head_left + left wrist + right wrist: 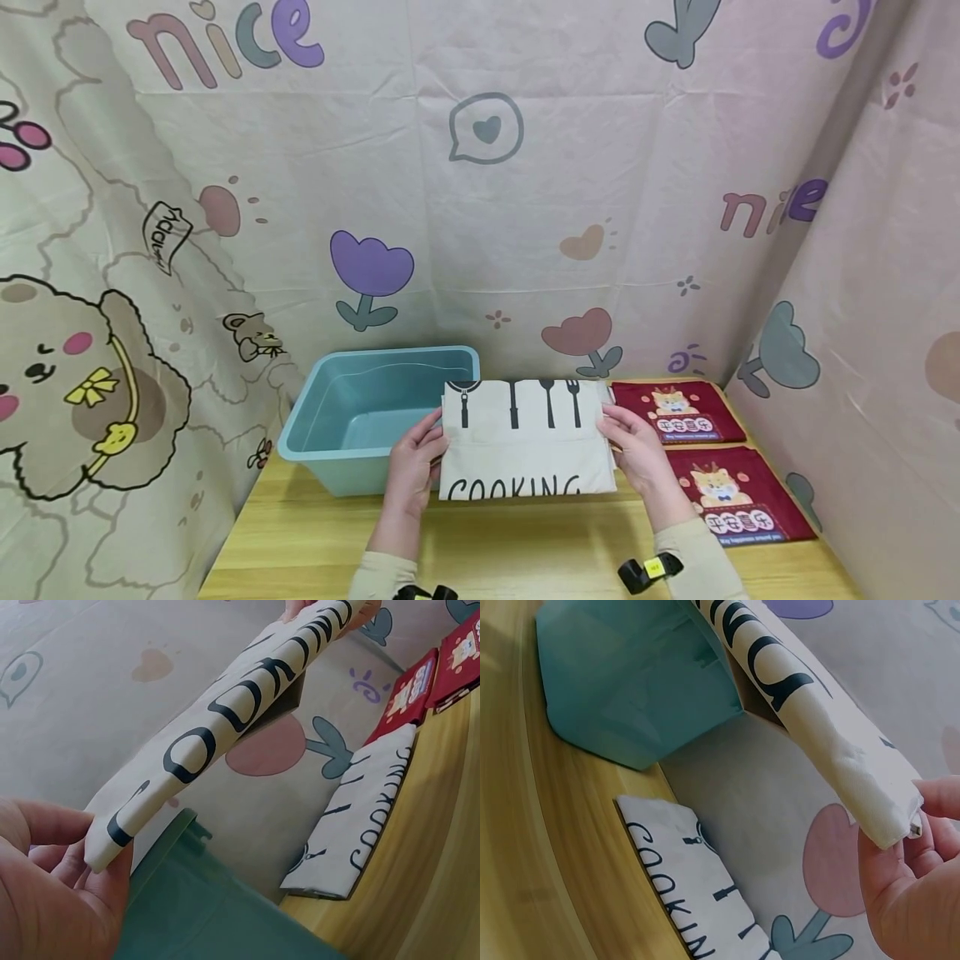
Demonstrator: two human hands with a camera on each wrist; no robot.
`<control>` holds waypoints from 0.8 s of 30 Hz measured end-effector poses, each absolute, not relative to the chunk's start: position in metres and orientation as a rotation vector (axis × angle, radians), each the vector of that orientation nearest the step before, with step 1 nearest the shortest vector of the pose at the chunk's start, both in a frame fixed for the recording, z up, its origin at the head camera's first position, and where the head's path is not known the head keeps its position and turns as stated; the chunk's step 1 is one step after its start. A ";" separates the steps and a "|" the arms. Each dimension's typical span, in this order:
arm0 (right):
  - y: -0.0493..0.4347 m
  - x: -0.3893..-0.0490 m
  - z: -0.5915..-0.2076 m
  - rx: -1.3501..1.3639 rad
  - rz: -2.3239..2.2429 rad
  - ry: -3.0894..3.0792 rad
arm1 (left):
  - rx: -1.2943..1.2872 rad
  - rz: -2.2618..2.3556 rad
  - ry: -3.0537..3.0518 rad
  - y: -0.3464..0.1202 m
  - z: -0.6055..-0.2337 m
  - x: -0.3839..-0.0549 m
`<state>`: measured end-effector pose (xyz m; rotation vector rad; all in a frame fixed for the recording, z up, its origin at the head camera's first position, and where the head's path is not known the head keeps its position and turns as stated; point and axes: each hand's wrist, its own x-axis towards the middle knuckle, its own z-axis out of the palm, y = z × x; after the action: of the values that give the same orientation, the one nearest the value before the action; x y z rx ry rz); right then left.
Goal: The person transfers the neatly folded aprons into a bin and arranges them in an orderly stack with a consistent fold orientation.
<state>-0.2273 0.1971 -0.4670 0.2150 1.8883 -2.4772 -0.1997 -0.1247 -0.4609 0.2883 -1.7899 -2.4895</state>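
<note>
Both hands hold a folded white cloth (528, 446) up in front of me, printed with dark utensils and the word COOKING. My left hand (417, 450) pinches its left edge between thumb and fingers. At the opposite edge, my right hand (636, 442) pinches it the same way. In the left wrist view the cloth is a thick folded band above the blue-green plastic bin (187, 892). A second folded white cloth (349, 817) with the same print lies flat on the table, mostly hidden behind the held one in the head view.
The open bin (315, 457) stands on the wooden table (300, 533) at the left. Two dark red folded cloths (780, 479) with a cartoon animal lie at the right, one behind the other. Printed curtains (487, 233) enclose the table at the back and sides.
</note>
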 end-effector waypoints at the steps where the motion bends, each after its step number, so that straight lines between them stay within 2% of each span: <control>1: 0.195 -0.228 -0.467 0.213 -2.480 1.890 | 0.290 -2.488 -1.791 -0.126 -0.461 -0.200; 24: 0.151 -0.241 -0.470 0.160 -2.457 1.899 | 0.357 -2.418 -1.819 -0.166 -0.460 -0.193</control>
<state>-0.2408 0.1508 -0.4697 0.1599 1.8986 -2.4572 -0.1932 -0.1661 -0.4597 0.3567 -1.8193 -2.4181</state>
